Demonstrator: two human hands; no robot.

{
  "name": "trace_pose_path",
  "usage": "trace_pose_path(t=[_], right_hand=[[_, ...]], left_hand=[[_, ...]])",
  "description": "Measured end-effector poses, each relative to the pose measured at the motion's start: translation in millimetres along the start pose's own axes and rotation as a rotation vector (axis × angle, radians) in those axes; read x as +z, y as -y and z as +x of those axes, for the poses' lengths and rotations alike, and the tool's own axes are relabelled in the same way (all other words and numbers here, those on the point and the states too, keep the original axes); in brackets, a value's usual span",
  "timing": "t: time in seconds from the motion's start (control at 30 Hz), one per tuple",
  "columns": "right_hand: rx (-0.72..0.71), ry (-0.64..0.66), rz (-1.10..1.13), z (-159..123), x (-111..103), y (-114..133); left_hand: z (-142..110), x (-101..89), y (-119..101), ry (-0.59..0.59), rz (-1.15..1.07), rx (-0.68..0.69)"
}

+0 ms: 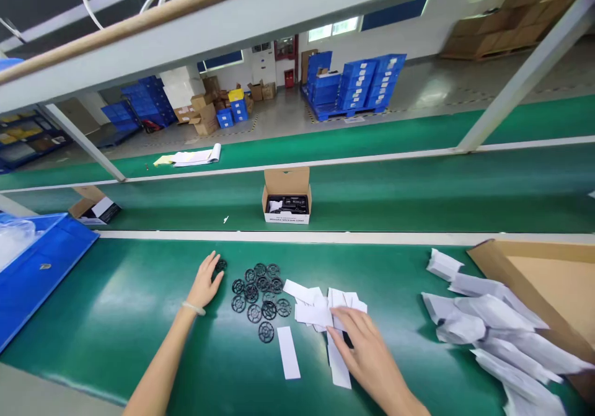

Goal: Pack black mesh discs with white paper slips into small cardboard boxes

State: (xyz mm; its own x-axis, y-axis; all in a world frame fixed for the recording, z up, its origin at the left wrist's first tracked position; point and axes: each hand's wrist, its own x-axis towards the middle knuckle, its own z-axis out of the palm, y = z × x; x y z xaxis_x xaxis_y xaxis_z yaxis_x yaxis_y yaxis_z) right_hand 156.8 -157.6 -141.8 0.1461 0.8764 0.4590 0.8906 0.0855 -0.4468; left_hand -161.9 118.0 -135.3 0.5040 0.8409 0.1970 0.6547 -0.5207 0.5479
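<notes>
The left hand (204,284)'s grip stands apart at a black disc (222,266) on the bench (139,304); whether the right hand (365,349)'s is closed on the white slips (312,314), I cannot tell; their overlap could drag extras along.

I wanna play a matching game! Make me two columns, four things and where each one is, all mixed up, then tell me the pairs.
Things:
1. left hand
2. right hand
3. white packets
4. small open box

Places:
A. beside the big cardboard box
B. at the white paper strips
C. beyond the pale rail
D. at a black round piece

Pairs: 1-D, 2-B, 3-A, 4-C
</notes>
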Motion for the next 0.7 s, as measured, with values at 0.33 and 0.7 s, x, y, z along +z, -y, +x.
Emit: trace_pose_path(t=[0.33,0.7], right_hand=[[0.012,0.086,-0.058,-31.6,23.8,75.6],[0.132,0.190,-0.173,-19.1,31.8,67.1]], left_hand=[[15.8,3.1,-26.7,-0.175,-0.338,-0.230],[-104.8,24.7,-160.7,0.217,-1.579,-0.913]])
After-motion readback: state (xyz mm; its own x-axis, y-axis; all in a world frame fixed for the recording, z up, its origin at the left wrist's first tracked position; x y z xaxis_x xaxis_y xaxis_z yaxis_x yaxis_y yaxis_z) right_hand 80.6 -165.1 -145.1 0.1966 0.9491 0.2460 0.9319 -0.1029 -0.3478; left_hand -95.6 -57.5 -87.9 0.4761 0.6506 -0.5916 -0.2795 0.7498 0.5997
